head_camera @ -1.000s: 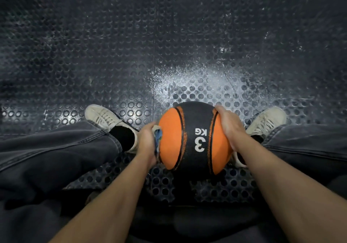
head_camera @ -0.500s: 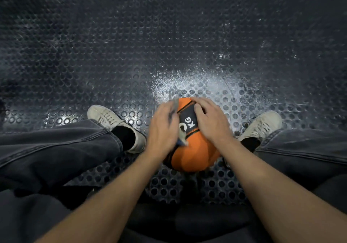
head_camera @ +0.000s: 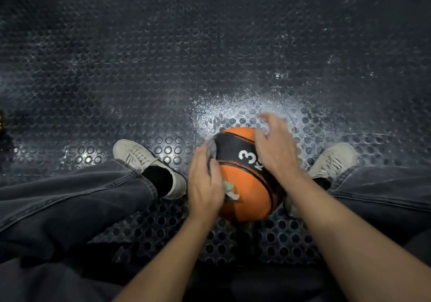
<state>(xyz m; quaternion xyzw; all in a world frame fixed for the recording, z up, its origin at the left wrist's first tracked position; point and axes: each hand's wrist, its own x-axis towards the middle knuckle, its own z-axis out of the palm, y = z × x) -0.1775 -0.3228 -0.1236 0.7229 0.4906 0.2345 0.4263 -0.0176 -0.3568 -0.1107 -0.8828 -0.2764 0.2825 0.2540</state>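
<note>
1. The medicine ball, orange with a black band marked "3 KG", sits on the studded floor directly under both palms. It lies between the left shoe and the right shoe, which likely fence it in so that it cannot roll away.
2. The left hand lies on the ball's left flank with its fingers curved over a bunched cloth, clamping it against the surface. Grey folds stick out beyond the fingertips and a paler tuft shows at the thumb side, so the palm covers most of the cloth. This grip suits wiping: the pressure goes through the cloth, not through bare skin.
3. The right hand rests on the upper right of the ball, opposite the cloth hand, with its fingers spread and holding nothing. They are blurred, so their exact contact is unclear. It probably steadies or turns the ball to bring a fresh patch under the cloth.
4. Just beyond the right fingertips a whitish speckled patch covers the floor. Whether it is wet or dusty cannot be told.
</note>
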